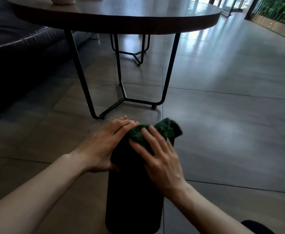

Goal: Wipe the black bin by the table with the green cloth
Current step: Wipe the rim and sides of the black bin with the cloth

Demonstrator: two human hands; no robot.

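A tall black bin [133, 196] stands on the floor in the lower middle, just in front of the round table [121, 16]. A crumpled green cloth [162, 130] lies over the bin's top. My left hand [104, 144] grips the bin's upper left side, fingers laid across the rim. My right hand [160, 159] presses flat on the cloth with fingers spread; it looks blurred. Both hands and the cloth hide the bin's top.
The table's black metal legs [121, 92] stand just beyond the bin. A dark sofa [16, 48] fills the left. Grey tiled floor [231, 107] stretches to the right, with a green plant wall [280, 10] at the far right. A dark knee [256, 227] shows at the bottom right.
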